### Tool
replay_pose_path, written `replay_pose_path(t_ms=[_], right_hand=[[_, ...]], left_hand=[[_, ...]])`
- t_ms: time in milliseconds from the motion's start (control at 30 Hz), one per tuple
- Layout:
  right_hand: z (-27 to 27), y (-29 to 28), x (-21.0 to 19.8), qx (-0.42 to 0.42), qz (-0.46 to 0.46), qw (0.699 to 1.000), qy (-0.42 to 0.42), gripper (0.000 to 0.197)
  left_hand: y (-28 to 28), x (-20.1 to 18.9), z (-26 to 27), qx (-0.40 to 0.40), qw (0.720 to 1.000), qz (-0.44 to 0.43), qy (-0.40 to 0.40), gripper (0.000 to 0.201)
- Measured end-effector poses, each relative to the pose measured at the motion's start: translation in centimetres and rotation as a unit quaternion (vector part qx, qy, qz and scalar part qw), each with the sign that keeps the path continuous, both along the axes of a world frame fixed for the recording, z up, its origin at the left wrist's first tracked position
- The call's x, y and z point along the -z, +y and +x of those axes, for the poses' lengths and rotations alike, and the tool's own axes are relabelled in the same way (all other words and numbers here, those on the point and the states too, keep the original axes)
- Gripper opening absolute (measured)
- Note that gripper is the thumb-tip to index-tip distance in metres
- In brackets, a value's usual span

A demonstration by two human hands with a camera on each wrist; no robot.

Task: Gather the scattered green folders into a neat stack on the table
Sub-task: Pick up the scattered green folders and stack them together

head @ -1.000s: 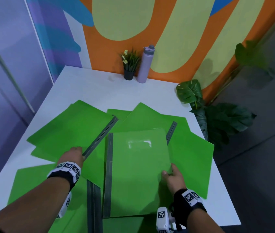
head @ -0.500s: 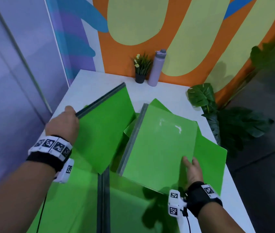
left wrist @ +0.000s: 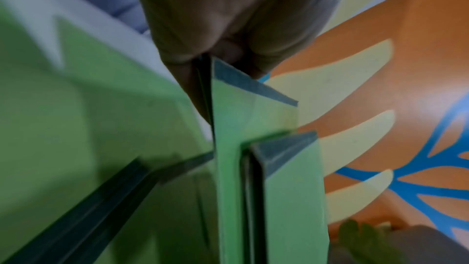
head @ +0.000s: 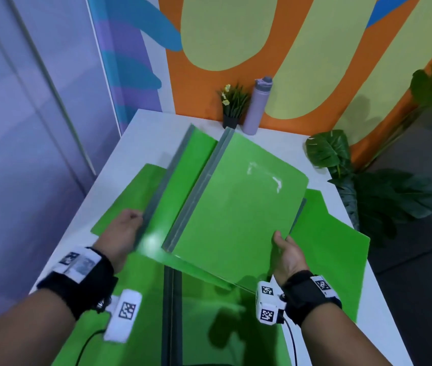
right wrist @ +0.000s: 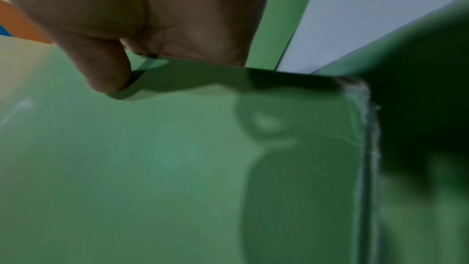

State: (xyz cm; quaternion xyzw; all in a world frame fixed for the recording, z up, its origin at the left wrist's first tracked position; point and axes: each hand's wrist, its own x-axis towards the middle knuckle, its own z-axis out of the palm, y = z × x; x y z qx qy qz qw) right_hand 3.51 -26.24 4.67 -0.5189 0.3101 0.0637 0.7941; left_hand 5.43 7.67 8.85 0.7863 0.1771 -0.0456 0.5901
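Held folders: two green folders are lifted off the bench; the upper folder (head: 236, 204) overlaps the lower folder (head: 180, 186), both tilted, their grey spine strips running away from the person.
Look: glossy plastic covers with rounded corners; a white glare streak on the upper folder's far right part.
Left hand (head: 119, 233): fingers curled round the near end of the lower folder's grey spine; the left wrist view shows thumb and fingers pinching it.
Right hand (head: 287, 253): thumb on top of the upper folder's near right edge, the other fingers underneath, pinching the cover.
Loose folders: more green folders (head: 328, 247) lie scattered flat on the bench, under and around the held pair; one near the person shows a dark spine (head: 168, 313).
Bench (head: 141, 138): white, smooth, rectangular, set against the wall.
Room: mural wall (head: 275, 48) in orange, pale yellow and blue; a lilac bottle (head: 257, 107) and a small potted plant (head: 233, 107) at the bench's far edge, just beside each other; large leafy plants (head: 367, 186) on the right, possibly artificial.
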Motion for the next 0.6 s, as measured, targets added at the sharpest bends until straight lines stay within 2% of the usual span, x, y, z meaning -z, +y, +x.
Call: replay_pose_path(t_ms=[67, 133, 167, 200, 267, 333, 367, 467, 600], right_hand=[[-0.5, 0.3, 0.6, -0.01, -0.024, 1.0, 0.015, 0.094], [-0.9, 0.1, 1.1, -0.027, -0.128, 0.991, 0.03, 0.077], [-1.1, -0.2, 1.4, -0.029, -0.181, 0.982, 0.039, 0.07], [-1.5, -0.5, 1.6, -0.024, -0.216, 0.975, 0.041, 0.066], [-2.5, -0.9, 2.1, -0.008, -0.241, 0.97, 0.042, 0.066], [-3.4, -1.5, 3.1, -0.004, -0.229, 0.971, 0.064, 0.068], [-3.8, -1.8, 3.6, -0.002, -0.217, 0.973, 0.077, 0.067], [-4.6, -3.0, 4.4, 0.005, -0.223, 0.969, 0.103, 0.064], [-4.9, -4.6, 4.3, 0.02, -0.219, 0.969, 0.111, 0.064]], left_hand=[[-1.9, 2.0, -1.6, 0.071, 0.993, -0.06, 0.075, 0.016], [-3.5, 3.9, -2.8, 0.108, 0.986, -0.053, 0.115, 0.018], [-4.0, 5.1, -3.0, 0.117, 0.986, 0.003, 0.121, 0.017], [-4.2, 6.1, -2.9, 0.142, 0.977, 0.096, 0.126, 0.016], [-4.6, 7.4, -3.1, 0.224, 0.922, 0.272, 0.159, 0.018], [-4.9, 8.5, -3.5, 0.275, 0.87, 0.365, 0.186, 0.026], [-5.1, 9.2, -3.7, 0.283, 0.855, 0.389, 0.193, 0.03], [-5.3, 10.4, -4.0, 0.275, 0.843, 0.424, 0.183, 0.042], [-6.3, 10.6, -3.9, 0.25, 0.853, 0.425, 0.17, 0.034]])
